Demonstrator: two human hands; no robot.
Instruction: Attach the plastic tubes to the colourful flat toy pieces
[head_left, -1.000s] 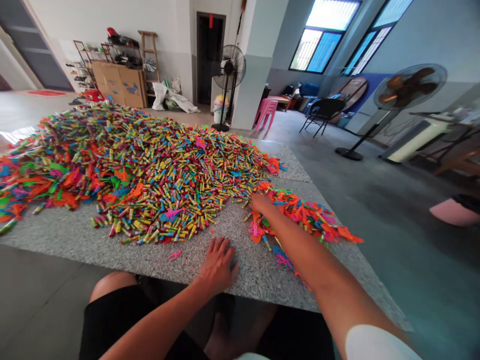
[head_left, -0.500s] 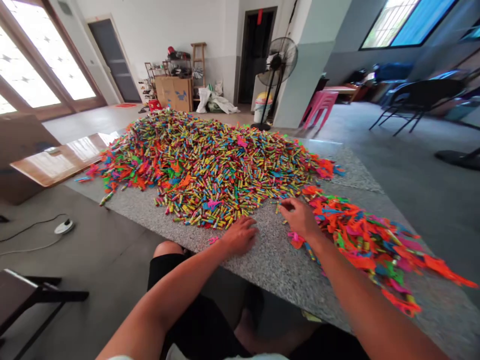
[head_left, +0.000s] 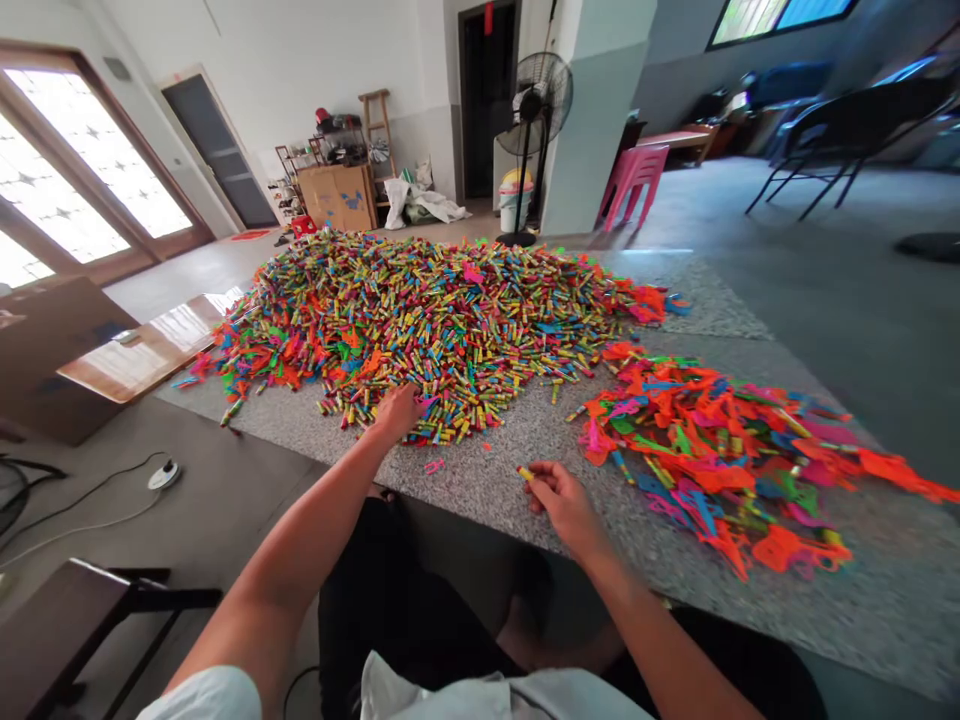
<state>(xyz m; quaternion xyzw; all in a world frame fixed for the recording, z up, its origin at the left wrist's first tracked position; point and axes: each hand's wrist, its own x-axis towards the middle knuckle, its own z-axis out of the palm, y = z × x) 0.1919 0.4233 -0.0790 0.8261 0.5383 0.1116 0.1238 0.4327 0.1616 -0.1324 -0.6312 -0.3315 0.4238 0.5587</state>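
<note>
My right hand (head_left: 562, 500) is above the near edge of the speckled stone slab (head_left: 495, 500), pinching a small yellow-and-red tube (head_left: 525, 473) between thumb and fingers. At the front of a large heap of small colourful tubes (head_left: 465, 320), my left hand (head_left: 397, 412) reaches in beside a pink plastic piece (head_left: 427, 403). Its fingertips are partly hidden, so whether they grip that piece is unclear. A loose pink plastic piece (head_left: 434, 466) lies on the slab between my hands. To the right spreads a pile of flat orange, green, blue and pink plastic pieces (head_left: 697, 430), with some tubes among them.
A glossy board (head_left: 127, 350) and a cardboard box (head_left: 60, 350) stand at the left. Below them are a dark stool (head_left: 67, 620) and a white socket with cords (head_left: 163, 475) on the floor. A standing fan (head_left: 529, 105) and pink stools (head_left: 637, 180) are beyond the slab.
My left hand has moved left and forward to the heap's front. My right hand has come back toward me and left, now with a tube raised in its fingers. The view has shifted.
</note>
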